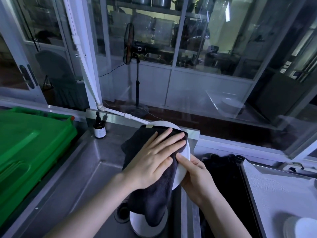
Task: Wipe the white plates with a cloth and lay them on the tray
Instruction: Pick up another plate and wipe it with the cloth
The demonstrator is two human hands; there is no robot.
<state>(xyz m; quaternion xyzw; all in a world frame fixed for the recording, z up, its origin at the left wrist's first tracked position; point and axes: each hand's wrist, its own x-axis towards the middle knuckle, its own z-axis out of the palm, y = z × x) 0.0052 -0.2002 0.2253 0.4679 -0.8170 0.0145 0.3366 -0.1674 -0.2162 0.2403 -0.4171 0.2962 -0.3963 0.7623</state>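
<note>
Over the steel sink (82,169), the right hand (195,176) is gripping a white plate (181,172) at its lower rim, thumb on its face, holding it tilted up. The left hand (154,160) is pressing a dark cloth (154,200) against the plate with straight, spread fingers. The cloth is covering most of the plate and hanging onto a second plate (140,227) in the basin. A tray (274,186) is sitting just right of the sink, its near corner blurred and cut off.

We locate the sink (96,169) between bin (25,148), left, and tray (274,191), right; bottle (99,129) behind it. Lower plate (142,227) lies in it; upper plate (180,176), under cloth (154,200), above.
</note>
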